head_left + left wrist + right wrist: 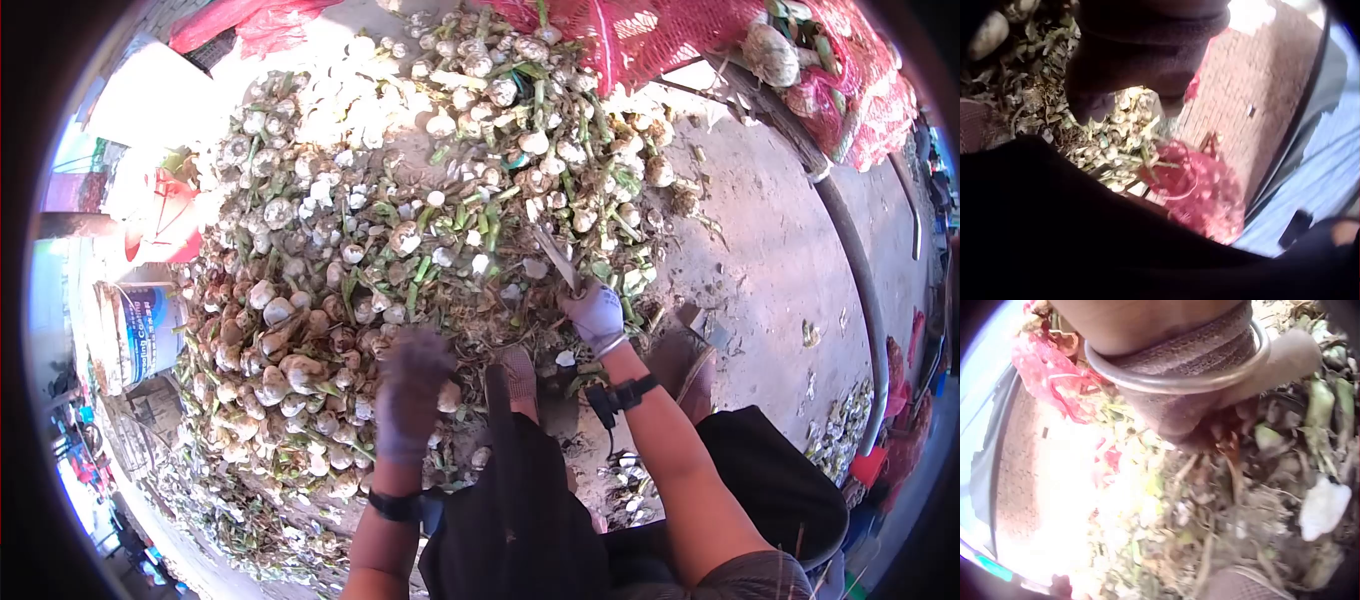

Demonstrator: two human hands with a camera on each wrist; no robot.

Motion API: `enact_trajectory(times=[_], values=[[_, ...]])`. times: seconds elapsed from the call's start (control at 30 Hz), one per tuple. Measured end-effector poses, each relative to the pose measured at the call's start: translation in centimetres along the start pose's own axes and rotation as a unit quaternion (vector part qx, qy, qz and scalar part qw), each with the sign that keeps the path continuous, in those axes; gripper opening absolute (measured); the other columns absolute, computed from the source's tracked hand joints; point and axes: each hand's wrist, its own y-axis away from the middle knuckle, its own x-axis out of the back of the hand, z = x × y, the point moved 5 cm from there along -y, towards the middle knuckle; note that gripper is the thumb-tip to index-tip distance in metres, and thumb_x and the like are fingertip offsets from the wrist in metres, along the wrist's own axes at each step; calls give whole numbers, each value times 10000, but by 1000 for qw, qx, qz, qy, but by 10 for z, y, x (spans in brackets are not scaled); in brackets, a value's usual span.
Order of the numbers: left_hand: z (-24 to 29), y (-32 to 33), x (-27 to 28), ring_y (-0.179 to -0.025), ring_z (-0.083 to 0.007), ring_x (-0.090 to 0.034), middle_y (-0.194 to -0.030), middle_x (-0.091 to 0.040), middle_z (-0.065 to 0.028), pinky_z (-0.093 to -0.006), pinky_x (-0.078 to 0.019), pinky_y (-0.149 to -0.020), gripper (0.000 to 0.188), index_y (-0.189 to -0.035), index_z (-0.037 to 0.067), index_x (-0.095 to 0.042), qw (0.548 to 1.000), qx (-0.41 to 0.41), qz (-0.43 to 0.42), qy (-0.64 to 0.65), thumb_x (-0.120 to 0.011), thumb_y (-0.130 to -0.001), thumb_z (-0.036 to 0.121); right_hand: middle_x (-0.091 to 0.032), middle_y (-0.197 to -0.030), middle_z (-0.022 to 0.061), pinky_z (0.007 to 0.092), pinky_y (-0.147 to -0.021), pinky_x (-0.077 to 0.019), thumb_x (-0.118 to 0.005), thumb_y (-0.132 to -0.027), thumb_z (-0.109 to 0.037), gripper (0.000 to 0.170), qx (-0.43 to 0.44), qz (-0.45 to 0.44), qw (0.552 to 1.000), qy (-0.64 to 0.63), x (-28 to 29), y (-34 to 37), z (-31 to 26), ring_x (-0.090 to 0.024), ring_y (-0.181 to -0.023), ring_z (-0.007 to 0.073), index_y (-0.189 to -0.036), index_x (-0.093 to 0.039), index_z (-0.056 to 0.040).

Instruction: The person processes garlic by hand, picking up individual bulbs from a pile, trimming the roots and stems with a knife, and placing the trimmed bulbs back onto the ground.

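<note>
My left hand, in a dark-looking glove and blurred, hangs over the near side of a large heap of garlic bulbs. Its fingers are smeared in the head view and mostly hidden in the left wrist view, so I cannot tell whether it holds anything. The right hand, in a pale glove, grips a knife whose flat blade points up and left over cut stems and leaf scraps. In the right wrist view, the gloved right hand is close above dry roots and husks, with a metal ring around its wrist.
Red mesh sacks lie along the far side, one with garlic in it. A curved pipe runs along the right. At left stand a red bucket and a printed white bucket. A mesh shoe is between the hands.
</note>
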Motion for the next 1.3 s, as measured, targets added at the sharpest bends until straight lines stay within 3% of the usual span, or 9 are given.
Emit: enact_trajectory(times=[0.17, 0.4, 0.47, 0.63, 0.83, 0.9, 0.93, 1.2, 1.3], values=[[-89, -20, -66, -1209, -208, -497, -1359, -480, -89, -356, -411, -1011, 572, -1365, 25, -420, 942, 170, -67, -281, -680, -856, 69, -586, -682, 64, 346, -614, -483, -771, -727, -407, 470, -59, -331, 886, -320, 44, 52, -90, -572, -629, 184, -926, -645, 0], [-120, -15, -3, -1198, -190, -526, -1273, -555, -93, -334, -433, -1032, 545, -1344, 35, -421, 851, 151, -103, -493, -675, -864, 83, -583, -979, 146, 407, -720, -513, -707, -598, -251, 404, 301, -146, 941, 44, 85, 72, -120, -626, -852, 338, -923, -602, -35], [-98, -9, -62, -1183, -202, -544, -1272, -558, -105, -339, -452, -1024, 553, -1355, 30, -412, 967, 117, -170, -150, -667, -872, 113, -583, -984, 147, 406, -724, -515, -707, -586, -257, 416, 300, -153, 940, 60, 84, 75, -122, -626, -857, 336, -926, -603, -40], [-92, -14, -71, -1055, -169, -590, -1192, -588, -81, -299, -488, -909, 460, -1308, 20, -438, 917, 121, -152, -350, -644, -905, 108, -615, -919, 159, 418, -720, -521, -689, -641, -284, 367, 296, -167, 940, 28, 56, 62, -88, -636, -813, 339, -896, -606, -34], [-76, -27, -76, -927, -100, -551, -1000, -584, -9, -246, -456, -836, 549, -1291, 12, -494, 934, 146, -110, -308, -743, -822, 151, -622, -752, 208, 430, -683, -489, -629, -796, -274, 304, -32, -139, 988, -55, 35, 35, 21, -636, -719, 360, -822, -636, 29], [-71, -48, -58, -904, -99, -554, -972, -582, 6, -238, -462, -823, 483, -1258, 19, -521, 784, -23, -150, -602, -729, -837, 134, -638, -783, 218, 408, -692, -490, -637, -802, -285, 323, 114, -130, 980, -95, 31, 52, -7, -645, -732, 340, -862, -653, 32], [-73, -54, -60, -904, -99, -554, -972, -582, 6, -238, -462, -823, 483, -1258, 19, -521, 784, -25, -157, -600, -729, -837, 134, -648, -801, 220, 391, -708, -495, -639, -814, -294, 340, -53, -196, 968, -147, 44, 57, -38, -651, -748, 332, -916, -661, 30], [-72, -48, -31, -801, -127, -610, -1016, -632, -34, -298, -504, -626, 268, -1148, 61, -585, 951, 55, 77, -295, -596, -881, 39, -588, -660, 48, 298, -557, -454, -620, -873, -285, 326, -133, -269, 891, -342, 24, 85, -96, -569, -606, 127, -931, -653, 34], [-56, -34, -67, -868, -192, -617, -1050, -611, -74, -326, -531, -698, 269, -1153, 27, -582, 754, -108, -109, -638, -547, -890, -16, -604, -657, 66, 314, -551, -455, -598, -884, -269, 306, -133, -267, 886, -355, 27, 90, -112, -584, -582, 165, -928, -650, 29]])
